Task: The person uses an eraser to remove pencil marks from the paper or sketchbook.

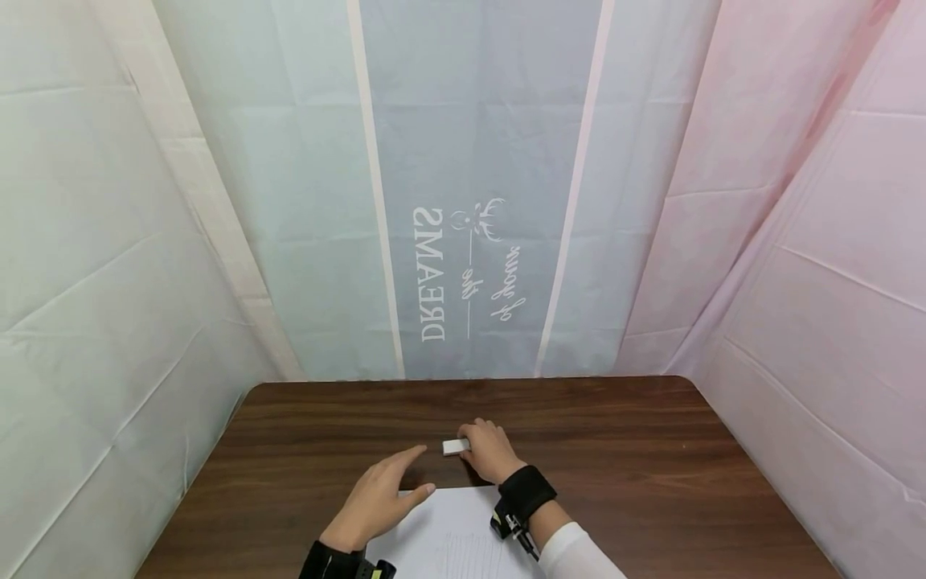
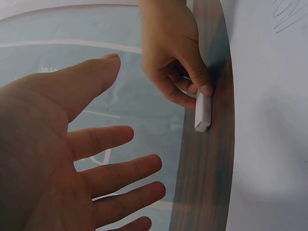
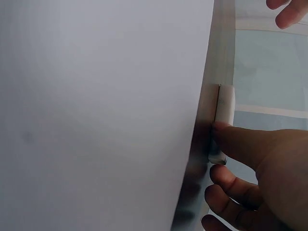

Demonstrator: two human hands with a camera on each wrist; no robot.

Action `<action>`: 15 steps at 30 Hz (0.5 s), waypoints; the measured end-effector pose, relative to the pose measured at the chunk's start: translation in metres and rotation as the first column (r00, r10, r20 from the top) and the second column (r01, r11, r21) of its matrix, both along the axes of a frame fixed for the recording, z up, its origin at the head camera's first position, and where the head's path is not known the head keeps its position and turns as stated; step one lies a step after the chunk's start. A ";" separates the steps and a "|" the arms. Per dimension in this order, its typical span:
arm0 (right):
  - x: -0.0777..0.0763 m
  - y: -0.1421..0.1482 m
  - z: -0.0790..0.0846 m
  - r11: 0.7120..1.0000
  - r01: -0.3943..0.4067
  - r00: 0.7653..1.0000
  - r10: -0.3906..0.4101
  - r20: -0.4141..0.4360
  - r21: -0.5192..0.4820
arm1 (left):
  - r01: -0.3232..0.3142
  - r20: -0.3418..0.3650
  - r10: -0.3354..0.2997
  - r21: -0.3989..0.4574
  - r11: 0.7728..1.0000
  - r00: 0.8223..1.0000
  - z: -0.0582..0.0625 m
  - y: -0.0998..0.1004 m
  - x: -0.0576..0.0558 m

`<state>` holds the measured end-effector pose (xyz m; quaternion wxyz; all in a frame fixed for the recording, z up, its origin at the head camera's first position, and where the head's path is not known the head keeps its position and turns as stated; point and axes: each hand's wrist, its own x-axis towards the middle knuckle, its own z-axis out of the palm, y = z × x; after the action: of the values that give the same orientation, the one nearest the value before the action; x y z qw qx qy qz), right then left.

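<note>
A white eraser [image 1: 454,447] with a dark smudge at one end is on the wooden table, just beyond the sheet of paper's far edge. My right hand [image 1: 490,453] pinches it between thumb and fingers; in the left wrist view the free end of the eraser [image 2: 203,113] sticks out past the thumb. To the left, my left hand [image 1: 378,498] hovers over the paper's left edge with fingers spread and holds nothing. The white paper [image 1: 427,531] carries pencil lines, partly cut off at the bottom of the head view.
The dark wooden table [image 1: 615,450] extends to both sides and ends at hanging cloth. A grey-blue curtain [image 1: 477,145] with mirrored lettering stands behind it. Pale cloth [image 1: 123,322] closes the left side, pinkish cloth [image 1: 817,322] the right.
</note>
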<state>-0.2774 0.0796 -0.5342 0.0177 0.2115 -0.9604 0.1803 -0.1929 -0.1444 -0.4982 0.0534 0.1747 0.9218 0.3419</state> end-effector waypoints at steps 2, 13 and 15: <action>0.000 0.000 -0.001 1.000 0.003 1.000 -0.003 -0.013 0.004 | -0.003 -0.003 0.003 -0.001 1.000 1.000 0.000 0.000 0.000; 0.007 0.000 0.008 1.000 -0.007 1.000 0.007 -0.012 -0.014 | -0.013 -0.001 0.013 0.000 1.000 1.000 0.000 0.001 -0.001; 0.009 0.000 0.010 1.000 -0.014 1.000 0.013 -0.026 -0.020 | -0.011 -0.005 0.011 0.001 1.000 1.000 0.000 0.000 -0.001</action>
<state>-0.2681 0.0800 -0.5240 0.0310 0.2202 -0.9568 0.1875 -0.1938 -0.1439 -0.4985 0.0493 0.1704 0.9227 0.3424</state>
